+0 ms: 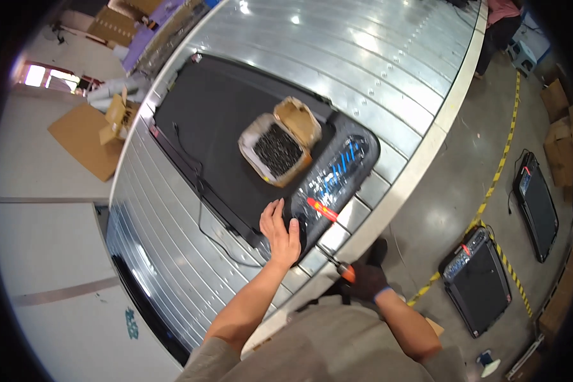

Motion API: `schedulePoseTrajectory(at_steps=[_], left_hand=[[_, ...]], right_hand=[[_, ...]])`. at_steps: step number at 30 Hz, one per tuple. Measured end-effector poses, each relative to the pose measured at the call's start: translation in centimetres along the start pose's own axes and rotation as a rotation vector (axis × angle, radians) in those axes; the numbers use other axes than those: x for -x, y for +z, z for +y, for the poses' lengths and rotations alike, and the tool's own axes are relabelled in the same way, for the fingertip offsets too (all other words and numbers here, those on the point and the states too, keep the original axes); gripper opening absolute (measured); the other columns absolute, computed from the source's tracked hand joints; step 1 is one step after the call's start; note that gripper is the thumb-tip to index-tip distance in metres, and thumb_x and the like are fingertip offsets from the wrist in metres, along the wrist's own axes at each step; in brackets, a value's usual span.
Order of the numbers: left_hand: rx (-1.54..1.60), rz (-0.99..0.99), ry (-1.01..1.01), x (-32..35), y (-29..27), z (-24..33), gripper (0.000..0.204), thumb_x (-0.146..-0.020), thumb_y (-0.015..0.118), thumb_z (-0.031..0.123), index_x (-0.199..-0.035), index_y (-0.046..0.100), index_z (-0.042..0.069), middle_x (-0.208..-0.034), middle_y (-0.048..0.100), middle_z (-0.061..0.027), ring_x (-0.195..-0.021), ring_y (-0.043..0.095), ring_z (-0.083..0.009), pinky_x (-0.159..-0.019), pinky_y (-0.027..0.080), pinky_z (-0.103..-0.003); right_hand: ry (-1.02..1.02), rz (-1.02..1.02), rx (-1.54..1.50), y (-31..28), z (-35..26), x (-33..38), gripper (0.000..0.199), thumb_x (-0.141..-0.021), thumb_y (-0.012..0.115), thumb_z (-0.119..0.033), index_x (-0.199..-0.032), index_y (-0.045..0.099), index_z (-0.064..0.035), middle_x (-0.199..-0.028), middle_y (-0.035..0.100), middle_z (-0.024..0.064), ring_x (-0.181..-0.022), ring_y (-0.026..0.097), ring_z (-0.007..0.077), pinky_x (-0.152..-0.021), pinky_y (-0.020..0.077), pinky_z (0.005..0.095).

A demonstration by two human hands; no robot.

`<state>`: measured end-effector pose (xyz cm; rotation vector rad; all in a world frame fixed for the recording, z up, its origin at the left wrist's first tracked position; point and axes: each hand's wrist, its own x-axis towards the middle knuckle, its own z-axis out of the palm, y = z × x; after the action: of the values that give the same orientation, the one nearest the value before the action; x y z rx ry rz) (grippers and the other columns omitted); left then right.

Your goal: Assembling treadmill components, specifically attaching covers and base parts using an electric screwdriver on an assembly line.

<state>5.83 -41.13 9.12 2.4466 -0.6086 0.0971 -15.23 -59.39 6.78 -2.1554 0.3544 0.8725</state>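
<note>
The person stands at the near edge of a long metal desk (388,70) built of ribbed silver panels. On it lies a flat black device (216,127) with a rounded end panel (337,175) carrying blue parts. The left hand (280,232) is bare and rests flat, fingers spread and holding nothing, on the near corner of this black device. The right hand (366,280) wears a dark glove and is closed around a screwdriver with an orange handle (345,272), held just off the desk's near edge, its shaft pointing toward the desk. A second screwdriver with a red handle (321,209) lies on the end panel, just right of the left hand. Farther along on the black surface sits an open cardboard box (280,143) filled with small dark pieces, its flap folded back. On the floor to the right lie two more black devices (477,280) (538,204) beside a yellow-and-black striped line (499,169). Loose cardboard (86,137) lies on the floor far left.
</note>
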Motion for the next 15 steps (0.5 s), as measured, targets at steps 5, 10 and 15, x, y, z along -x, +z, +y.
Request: schedulePoseTrajectory(at_steps=[5,10,15], left_hand=[[0.084,-0.075,0.121,-12.6,0.2,-1.9,0.015,-0.092,0.065,0.011,-0.105,0.067,0.004,-0.109,0.064,-0.0153,-0.104,0.063,-0.0364,-0.091,0.05,-0.045],[-0.086,-0.451,0.138,-18.4,3.8,-3.4,0.015,-0.085,0.073,0.014,-0.097,0.069,0.005,-0.097,0.067,-0.0125,-0.094,0.067,-0.0325,-0.081,0.053,-0.043],[-0.141,-0.619,0.205,-20.1,4.7,-2.6,0.015,-0.089,0.068,0.021,-0.096,0.069,0.008,-0.105,0.067,-0.0138,-0.107,0.064,-0.0347,-0.091,0.052,-0.047]], right_hand=[[0.218,0.157,-0.059,-1.1,4.3,3.1,0.067,-0.072,0.077,-0.051,-0.121,0.059,-0.0098,-0.1,0.072,0.0211,-0.095,0.07,0.0412,-0.084,0.0559,0.0508],[0.3,0.304,-0.045,-2.5,5.3,5.4,0.066,-0.073,0.077,-0.052,-0.119,0.058,-0.0092,-0.101,0.072,0.0212,-0.095,0.071,0.0406,-0.084,0.0562,0.0501],[0.424,0.309,-0.092,-3.0,3.8,6.6,0.072,-0.073,0.077,-0.055,-0.126,0.057,-0.0102,-0.105,0.072,0.0202,-0.101,0.07,0.0406,-0.089,0.0554,0.0499]])
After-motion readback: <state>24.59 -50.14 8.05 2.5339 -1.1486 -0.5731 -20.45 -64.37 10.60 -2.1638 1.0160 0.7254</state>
